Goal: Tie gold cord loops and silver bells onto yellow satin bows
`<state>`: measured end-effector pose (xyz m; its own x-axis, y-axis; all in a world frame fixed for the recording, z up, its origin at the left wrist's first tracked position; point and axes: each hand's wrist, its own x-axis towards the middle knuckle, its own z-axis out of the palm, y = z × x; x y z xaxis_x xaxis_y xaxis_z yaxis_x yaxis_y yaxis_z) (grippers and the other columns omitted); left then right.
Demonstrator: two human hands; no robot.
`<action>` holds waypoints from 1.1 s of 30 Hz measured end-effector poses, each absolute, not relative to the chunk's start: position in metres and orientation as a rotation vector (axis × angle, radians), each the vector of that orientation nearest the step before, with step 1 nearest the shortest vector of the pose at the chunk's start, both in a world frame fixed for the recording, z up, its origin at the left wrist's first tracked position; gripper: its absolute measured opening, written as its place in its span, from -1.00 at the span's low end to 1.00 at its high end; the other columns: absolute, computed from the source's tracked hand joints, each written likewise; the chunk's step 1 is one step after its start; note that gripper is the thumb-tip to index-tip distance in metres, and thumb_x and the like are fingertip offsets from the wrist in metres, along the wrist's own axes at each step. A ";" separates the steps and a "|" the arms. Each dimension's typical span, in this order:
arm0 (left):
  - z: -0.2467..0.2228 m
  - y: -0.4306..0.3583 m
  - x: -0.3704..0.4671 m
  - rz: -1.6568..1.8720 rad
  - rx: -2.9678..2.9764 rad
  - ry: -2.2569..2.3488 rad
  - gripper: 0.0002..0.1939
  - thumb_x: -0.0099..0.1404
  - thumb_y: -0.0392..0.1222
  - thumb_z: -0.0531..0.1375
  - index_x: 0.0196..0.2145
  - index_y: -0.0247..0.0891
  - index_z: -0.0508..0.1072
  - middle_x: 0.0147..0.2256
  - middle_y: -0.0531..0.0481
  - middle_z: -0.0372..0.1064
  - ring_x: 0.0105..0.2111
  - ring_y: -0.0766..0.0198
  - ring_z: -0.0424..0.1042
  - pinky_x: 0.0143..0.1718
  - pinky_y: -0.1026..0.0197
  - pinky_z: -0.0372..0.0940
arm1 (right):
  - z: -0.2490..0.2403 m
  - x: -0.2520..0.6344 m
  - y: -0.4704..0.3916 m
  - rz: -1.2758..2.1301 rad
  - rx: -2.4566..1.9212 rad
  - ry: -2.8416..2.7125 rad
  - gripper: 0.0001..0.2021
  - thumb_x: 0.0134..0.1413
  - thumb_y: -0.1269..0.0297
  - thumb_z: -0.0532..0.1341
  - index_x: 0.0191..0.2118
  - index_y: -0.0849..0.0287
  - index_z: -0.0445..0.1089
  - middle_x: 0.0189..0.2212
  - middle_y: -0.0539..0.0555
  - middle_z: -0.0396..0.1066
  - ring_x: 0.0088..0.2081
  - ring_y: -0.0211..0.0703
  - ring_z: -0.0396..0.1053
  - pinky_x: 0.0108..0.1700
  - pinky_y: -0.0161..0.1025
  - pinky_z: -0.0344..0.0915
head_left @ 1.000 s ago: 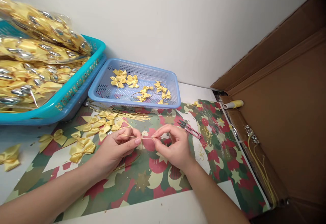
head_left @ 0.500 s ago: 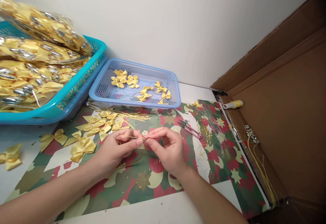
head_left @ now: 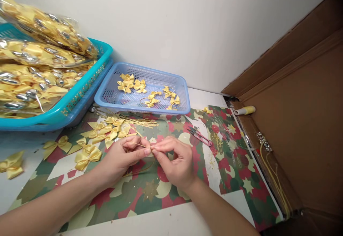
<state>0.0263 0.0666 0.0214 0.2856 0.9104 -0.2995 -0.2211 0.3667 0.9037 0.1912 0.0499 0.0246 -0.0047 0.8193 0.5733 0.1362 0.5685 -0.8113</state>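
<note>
Both hands meet over the patterned sheet, fingertips almost touching. My left hand (head_left: 128, 157) is closed in a pinch on a thin gold elastic cord (head_left: 146, 168), which hangs in a loop below the fingers. My right hand (head_left: 173, 157) pinches the same cord where its strands come together; the exact spot is hidden by the fingertips. Left of my left hand lie several loose yellow ribbon bows (head_left: 88, 156). Beyond the hands is a bundle of cut gold cords (head_left: 142, 121). Pink-handled thread snips (head_left: 199, 136) rest to the right of my right hand.
A blue basket (head_left: 142, 109) with bows, some on cord loops, stands at the back. The turquoise basket (head_left: 77, 93) at left holds bagged bows with silvery pieces. At right are a cardboard wall (head_left: 300, 96), a thread cone (head_left: 245, 110) and silvery beads (head_left: 264, 142).
My right hand's fingers have curled in closer to the left fingertips, with the thumb drawn up to the forefinger. The cord loop has shifted slightly right. Everything else stays put.
</note>
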 end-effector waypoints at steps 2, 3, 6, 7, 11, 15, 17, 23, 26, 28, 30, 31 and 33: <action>0.020 0.067 0.026 0.906 0.873 0.959 -0.36 -0.02 -0.08 0.47 -0.62 -0.18 -0.02 -0.47 0.06 0.41 -0.53 0.38 0.17 -0.55 0.31 0.08 | 0.024 0.190 0.051 0.548 -0.810 -1.552 -0.86 0.09 0.52 0.30 -0.37 0.12 0.48 -0.44 0.08 0.63 -0.40 -0.15 0.58 -0.30 -0.17 0.47; 0.019 0.067 0.025 0.908 0.872 0.950 -0.35 -0.03 -0.07 0.48 -0.62 -0.18 -0.02 -0.47 0.06 0.41 -0.51 0.36 0.19 -0.52 0.31 0.12 | 0.024 0.190 0.051 0.488 -0.795 -1.580 -0.85 0.11 0.53 0.29 -0.36 0.11 0.48 -0.45 0.08 0.63 -0.41 -0.16 0.57 -0.31 -0.18 0.45; 0.017 0.068 0.025 0.910 0.870 0.937 -0.33 -0.03 -0.04 0.50 -0.62 -0.19 -0.01 -0.47 0.05 0.42 -0.46 0.33 0.24 -0.44 0.30 0.20 | 0.025 0.190 0.051 0.349 -0.775 -1.650 -0.85 0.16 0.51 0.25 -0.34 0.10 0.46 -0.45 0.06 0.62 -0.42 -0.18 0.56 -0.35 -0.19 0.43; 0.016 0.068 0.025 0.908 0.871 0.933 -0.33 -0.03 -0.04 0.50 -0.62 -0.19 -0.01 -0.47 0.05 0.43 -0.45 0.33 0.25 -0.43 0.30 0.21 | 0.025 0.190 0.051 0.326 -0.774 -1.666 -0.85 0.17 0.51 0.24 -0.33 0.09 0.46 -0.45 0.05 0.62 -0.42 -0.18 0.57 -0.35 -0.19 0.43; 0.017 0.069 0.024 0.903 0.872 0.921 -0.33 -0.04 -0.07 0.50 -0.61 -0.20 -0.02 -0.49 0.07 0.41 -0.46 0.35 0.25 -0.45 0.33 0.20 | 0.027 0.191 0.049 0.436 -0.781 -1.625 -0.85 0.12 0.53 0.29 -0.35 0.11 0.48 -0.44 0.07 0.63 -0.39 -0.16 0.57 -0.29 -0.18 0.44; 0.021 0.068 0.025 0.889 0.857 0.936 -0.34 -0.07 -0.11 0.50 -0.62 -0.19 -0.03 -0.50 0.09 0.40 -0.54 0.41 0.19 -0.57 0.37 0.10 | 0.027 0.192 0.048 0.721 -0.851 -1.515 -0.86 0.08 0.49 0.36 -0.40 0.11 0.49 -0.38 0.08 0.64 -0.32 -0.14 0.58 -0.14 -0.12 0.48; 0.023 0.068 0.026 0.878 0.835 0.939 -0.33 -0.07 -0.11 0.48 -0.61 -0.18 -0.05 -0.49 0.09 0.41 -0.62 0.47 0.09 -0.65 0.38 -0.01 | 0.026 0.192 0.048 0.792 -0.856 -1.502 -0.87 0.08 0.48 0.37 -0.40 0.10 0.50 -0.32 0.09 0.65 -0.25 -0.13 0.58 -0.05 -0.09 0.46; 0.026 0.068 0.028 0.874 0.836 0.971 -0.36 -0.09 -0.12 0.45 -0.62 -0.18 -0.06 -0.51 0.11 0.40 -0.69 0.55 -0.04 -0.67 0.35 -0.11 | 0.022 0.191 0.047 1.101 -0.923 -1.347 -0.89 0.06 0.41 0.40 -0.31 0.07 0.50 -0.17 0.08 0.59 -0.10 -0.14 0.53 -0.02 -0.15 0.44; 0.025 0.068 0.028 0.897 0.823 1.017 -0.40 -0.10 -0.11 0.45 -0.62 -0.19 -0.02 -0.50 0.12 0.37 -0.67 0.53 0.01 -0.64 0.33 -0.01 | 0.022 0.193 0.050 1.504 -0.975 -1.069 -0.54 -0.19 0.34 0.54 -0.14 0.05 0.40 -0.13 0.04 0.51 -0.19 -0.20 0.50 -0.14 -0.23 0.46; 0.024 0.068 0.028 0.903 0.808 1.015 -0.41 -0.10 -0.09 0.45 -0.61 -0.18 0.00 -0.49 0.12 0.37 -0.66 0.49 0.06 -0.63 0.32 0.04 | 0.024 0.196 0.052 1.781 -0.986 -0.971 -0.41 -0.35 0.29 0.60 -0.16 0.07 0.32 -0.26 -0.03 0.48 -0.34 -0.27 0.46 -0.28 -0.28 0.43; 0.022 0.068 0.027 0.915 0.812 0.996 -0.40 -0.10 -0.10 0.45 -0.62 -0.18 0.00 -0.46 0.10 0.38 -0.64 0.48 0.10 -0.63 0.31 0.05 | 0.026 0.199 0.055 1.997 -0.976 -0.997 -0.45 -0.32 0.17 0.59 -0.27 0.10 0.27 -0.48 -0.13 0.38 -0.52 -0.34 0.34 -0.45 -0.35 0.30; 0.021 0.068 0.027 0.922 0.821 0.983 -0.38 -0.08 -0.10 0.46 -0.62 -0.19 -0.01 -0.46 0.10 0.38 -0.65 0.48 0.09 -0.63 0.31 0.04 | 0.028 0.201 0.055 2.071 -0.951 -1.030 -0.50 -0.23 0.07 0.56 -0.32 0.12 0.26 -0.58 -0.18 0.28 -0.60 -0.39 0.22 -0.52 -0.38 0.19; 0.019 0.069 0.027 0.935 0.837 0.953 -0.35 -0.05 -0.10 0.45 -0.64 -0.21 -0.05 -0.45 0.11 0.38 -0.66 0.53 0.04 -0.62 0.31 -0.02 | 0.030 0.203 0.056 2.133 -0.876 -1.072 -0.55 -0.03 -0.10 0.42 -0.41 0.15 0.27 -0.69 -0.24 0.06 -0.68 -0.45 -0.05 -0.59 -0.39 -0.05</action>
<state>0.0266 0.0685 0.0195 0.2786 0.9161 -0.2883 -0.2707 0.3629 0.8916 0.2029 0.0564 0.0299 -0.6092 0.7380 -0.2902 -0.2077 -0.5016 -0.8398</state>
